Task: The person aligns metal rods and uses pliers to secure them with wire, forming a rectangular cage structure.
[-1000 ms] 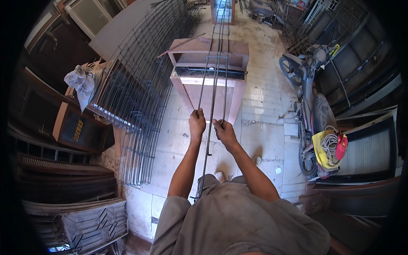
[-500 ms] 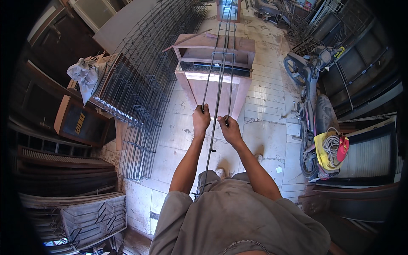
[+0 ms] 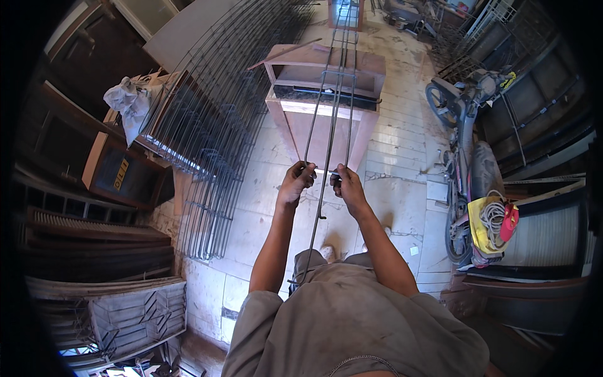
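Note:
A long, narrow rebar cage of thin steel bars with rectangular ties stretches away from me, over a wooden cabinet. My left hand is closed at the near end of its left bar, fingers curled inward. At the near end of the right bar, my right hand is closed too, thumb uppermost. Between the hands run the middle bars; one ends in a small hook, and another reaches back to my waist. Curled fingers partly hide the outer bars' ends.
Stacked rebar cages line the left side, beside a white bag and wooden frames. On the right stands a motorbike with a yellow bag and coiled rope on it. Pale tiled floor runs between.
My fingers have turned inward toward the middle bars, and the right hand has shifted slightly right. The near bar ends have moved a little, and the view has swung slightly.

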`<action>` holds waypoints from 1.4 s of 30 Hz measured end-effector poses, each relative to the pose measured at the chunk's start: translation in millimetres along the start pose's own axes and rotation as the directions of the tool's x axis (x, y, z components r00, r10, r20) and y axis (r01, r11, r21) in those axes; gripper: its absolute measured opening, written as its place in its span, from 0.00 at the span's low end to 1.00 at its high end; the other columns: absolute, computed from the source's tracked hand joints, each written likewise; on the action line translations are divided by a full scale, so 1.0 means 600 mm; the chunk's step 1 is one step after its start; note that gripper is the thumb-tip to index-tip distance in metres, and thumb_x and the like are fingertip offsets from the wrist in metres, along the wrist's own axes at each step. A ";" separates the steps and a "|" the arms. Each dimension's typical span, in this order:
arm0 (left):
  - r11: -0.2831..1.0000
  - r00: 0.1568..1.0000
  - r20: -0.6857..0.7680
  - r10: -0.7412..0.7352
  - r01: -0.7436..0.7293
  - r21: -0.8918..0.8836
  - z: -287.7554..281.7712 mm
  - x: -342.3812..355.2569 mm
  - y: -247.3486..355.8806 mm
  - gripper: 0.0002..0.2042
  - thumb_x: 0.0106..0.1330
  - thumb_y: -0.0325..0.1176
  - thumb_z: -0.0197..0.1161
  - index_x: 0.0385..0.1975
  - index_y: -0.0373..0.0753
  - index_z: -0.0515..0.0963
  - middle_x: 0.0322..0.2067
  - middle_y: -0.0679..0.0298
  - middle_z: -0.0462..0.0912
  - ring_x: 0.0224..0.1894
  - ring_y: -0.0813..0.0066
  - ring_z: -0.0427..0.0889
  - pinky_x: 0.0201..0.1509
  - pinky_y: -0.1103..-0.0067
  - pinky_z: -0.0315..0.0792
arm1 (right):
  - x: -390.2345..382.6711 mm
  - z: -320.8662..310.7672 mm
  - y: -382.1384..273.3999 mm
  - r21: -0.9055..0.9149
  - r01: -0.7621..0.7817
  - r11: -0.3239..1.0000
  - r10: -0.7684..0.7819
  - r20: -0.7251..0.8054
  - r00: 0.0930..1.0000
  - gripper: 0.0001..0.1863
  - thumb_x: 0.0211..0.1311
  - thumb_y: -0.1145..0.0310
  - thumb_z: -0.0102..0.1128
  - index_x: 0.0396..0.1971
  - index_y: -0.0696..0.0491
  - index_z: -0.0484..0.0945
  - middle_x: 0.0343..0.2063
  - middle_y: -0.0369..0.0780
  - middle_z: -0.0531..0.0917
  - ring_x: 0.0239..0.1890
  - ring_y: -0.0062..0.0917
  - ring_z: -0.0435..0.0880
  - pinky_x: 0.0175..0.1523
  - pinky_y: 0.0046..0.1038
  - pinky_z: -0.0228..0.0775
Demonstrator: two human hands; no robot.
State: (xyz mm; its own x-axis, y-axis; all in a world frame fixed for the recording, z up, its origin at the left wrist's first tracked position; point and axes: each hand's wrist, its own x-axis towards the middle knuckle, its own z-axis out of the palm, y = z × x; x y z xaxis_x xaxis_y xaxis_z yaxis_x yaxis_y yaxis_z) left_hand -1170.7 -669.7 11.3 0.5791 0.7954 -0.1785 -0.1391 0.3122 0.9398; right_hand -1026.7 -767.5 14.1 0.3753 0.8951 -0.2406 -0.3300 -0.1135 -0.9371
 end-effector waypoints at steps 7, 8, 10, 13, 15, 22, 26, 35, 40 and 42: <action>0.996 0.997 -0.073 -0.030 0.024 -0.086 0.036 -0.006 -0.010 0.12 0.62 0.41 0.65 0.29 0.40 0.73 0.20 0.73 0.69 0.20 0.87 0.64 0.22 0.86 0.57 | 0.004 0.001 0.013 -0.126 0.030 0.992 -0.033 -0.025 0.999 0.19 0.67 0.52 0.52 0.23 0.51 0.69 0.15 0.29 0.69 0.16 0.11 0.63 0.20 0.18 0.55; 0.994 0.998 -0.068 -0.014 0.006 -0.111 0.036 -0.005 -0.013 0.12 0.63 0.41 0.64 0.29 0.39 0.73 0.19 0.73 0.69 0.20 0.87 0.64 0.23 0.86 0.57 | 0.005 0.002 0.014 -0.126 0.027 0.992 -0.030 -0.025 0.999 0.19 0.67 0.52 0.53 0.23 0.52 0.70 0.15 0.29 0.68 0.16 0.12 0.63 0.20 0.18 0.55; 0.987 0.998 -0.060 0.016 -0.025 -0.160 0.036 -0.005 -0.018 0.11 0.64 0.40 0.63 0.30 0.39 0.74 0.19 0.73 0.69 0.20 0.87 0.64 0.23 0.86 0.57 | 0.001 0.009 0.010 -0.105 0.022 0.994 -0.028 -0.054 0.998 0.18 0.69 0.53 0.49 0.26 0.50 0.69 0.17 0.30 0.70 0.14 0.12 0.62 0.19 0.17 0.54; 0.974 0.998 -0.054 0.031 -0.042 -0.222 0.038 -0.004 -0.020 0.10 0.66 0.39 0.61 0.32 0.38 0.75 0.20 0.73 0.71 0.20 0.86 0.65 0.24 0.86 0.58 | -0.011 0.019 -0.006 -0.016 0.005 1.000 -0.007 -0.091 0.996 0.19 0.70 0.52 0.46 0.30 0.53 0.71 0.20 0.33 0.72 0.13 0.13 0.63 0.18 0.18 0.53; 0.984 0.997 -0.062 0.049 -0.059 -0.167 0.036 -0.002 -0.024 0.10 0.66 0.38 0.60 0.34 0.38 0.75 0.21 0.71 0.74 0.21 0.86 0.67 0.25 0.87 0.60 | -0.010 0.009 -0.006 0.052 -0.027 0.998 0.029 -0.043 0.999 0.20 0.71 0.52 0.44 0.32 0.55 0.72 0.22 0.34 0.74 0.13 0.13 0.63 0.18 0.18 0.53; 0.972 0.998 -0.046 0.042 -0.052 -0.227 0.041 -0.006 -0.014 0.08 0.66 0.34 0.58 0.36 0.35 0.75 0.28 0.67 0.80 0.27 0.83 0.73 0.35 0.84 0.69 | -0.012 0.010 -0.011 0.094 -0.033 0.995 0.036 -0.032 0.999 0.20 0.72 0.54 0.42 0.32 0.56 0.72 0.20 0.34 0.73 0.13 0.13 0.63 0.17 0.18 0.53; 0.971 0.999 -0.032 0.029 -0.036 -0.235 0.028 0.006 -0.032 0.07 0.66 0.33 0.59 0.36 0.35 0.75 0.28 0.66 0.80 0.27 0.82 0.74 0.35 0.84 0.70 | -0.006 0.009 -0.012 0.141 -0.029 0.990 0.034 -0.036 0.999 0.20 0.72 0.57 0.41 0.32 0.58 0.73 0.18 0.34 0.72 0.13 0.13 0.62 0.17 0.18 0.52; 0.977 0.999 -0.044 0.008 -0.017 -0.212 0.024 0.010 -0.043 0.06 0.65 0.31 0.59 0.35 0.35 0.75 0.28 0.65 0.80 0.27 0.81 0.75 0.36 0.84 0.72 | -0.007 0.006 -0.017 0.235 -0.044 0.971 0.040 0.023 0.999 0.18 0.72 0.57 0.42 0.31 0.55 0.72 0.19 0.32 0.71 0.15 0.14 0.62 0.20 0.17 0.55; 0.985 0.999 -0.034 0.022 -0.027 -0.173 0.021 0.006 -0.037 0.06 0.65 0.32 0.59 0.35 0.36 0.74 0.28 0.65 0.80 0.27 0.81 0.75 0.36 0.84 0.71 | -0.010 0.013 -0.016 0.167 -0.044 0.985 0.050 -0.037 0.998 0.18 0.71 0.56 0.43 0.29 0.54 0.72 0.17 0.31 0.71 0.14 0.14 0.62 0.19 0.17 0.54; 0.984 0.998 -0.041 0.037 -0.044 -0.175 0.027 0.004 -0.026 0.07 0.65 0.33 0.59 0.35 0.36 0.74 0.27 0.65 0.79 0.27 0.81 0.75 0.35 0.84 0.70 | -0.007 0.014 -0.011 0.097 -0.036 0.995 0.043 -0.077 0.996 0.18 0.71 0.56 0.45 0.28 0.54 0.72 0.16 0.31 0.70 0.14 0.13 0.62 0.18 0.17 0.54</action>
State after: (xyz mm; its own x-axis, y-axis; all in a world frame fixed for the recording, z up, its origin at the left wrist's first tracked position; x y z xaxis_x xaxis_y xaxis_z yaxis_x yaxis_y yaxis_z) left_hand -1154.1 -681.1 1.0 0.5402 0.8270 -0.1554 -0.3029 0.3634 0.8810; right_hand -1033.2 -767.1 23.5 0.4265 0.8534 -0.2996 -0.4259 -0.1027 -0.8989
